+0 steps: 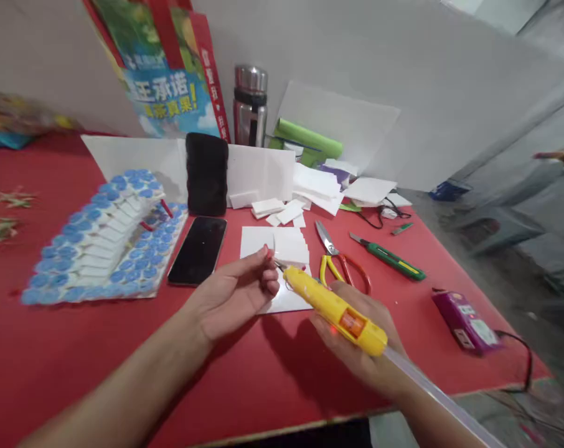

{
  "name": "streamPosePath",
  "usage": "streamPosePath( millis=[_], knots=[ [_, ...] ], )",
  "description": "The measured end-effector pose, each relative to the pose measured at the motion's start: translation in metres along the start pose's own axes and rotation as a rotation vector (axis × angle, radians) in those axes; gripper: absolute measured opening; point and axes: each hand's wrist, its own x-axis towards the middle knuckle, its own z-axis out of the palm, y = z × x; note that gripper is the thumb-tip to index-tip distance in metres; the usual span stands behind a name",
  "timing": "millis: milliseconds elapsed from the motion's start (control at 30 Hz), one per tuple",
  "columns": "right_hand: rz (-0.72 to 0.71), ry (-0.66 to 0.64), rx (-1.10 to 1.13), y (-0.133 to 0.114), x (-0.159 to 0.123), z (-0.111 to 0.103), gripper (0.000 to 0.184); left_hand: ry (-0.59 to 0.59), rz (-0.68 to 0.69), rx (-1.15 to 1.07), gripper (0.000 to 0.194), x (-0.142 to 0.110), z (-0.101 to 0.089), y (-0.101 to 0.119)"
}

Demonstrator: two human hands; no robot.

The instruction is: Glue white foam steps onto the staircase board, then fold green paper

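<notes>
My right hand (363, 336) is wrapped round a yellow hot glue gun (335, 308), with a long clear glue stick (438, 395) coming out of its back end. The nozzle points left, towards my left hand (242, 289). Thumb and finger of that hand are pinched on a small red piece (268, 252), just beside the nozzle; its full shape is hidden. Beneath both hands lies a white board (282, 303), with a stepped stack of white strips (291, 246) on it.
Left stands a white stair model (99, 249) edged with blue discs. Near it are a lying phone (198, 249) and an upright black phone (206, 174). Scissors (331, 242), a green cutter (394, 260) and a purple box (464, 320) lie right. A steel flask (251, 106) stands behind.
</notes>
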Motion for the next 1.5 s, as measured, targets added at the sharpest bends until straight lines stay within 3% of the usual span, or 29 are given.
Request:
streamPosePath(
  millis=[1133, 1500],
  knots=[
    [0.185, -0.066, 0.028, -0.0023, -0.0013, 0.0058, 0.027, 0.032, -0.039, 0.026, 0.022, -0.0029, -0.0018, 0.0013],
    [0.138, -0.030, -0.008, -0.0042, 0.0004, 0.0045, 0.024, -0.015, -0.027, 0.037, 0.021, -0.0031, -0.0034, 0.0026]
  ],
)
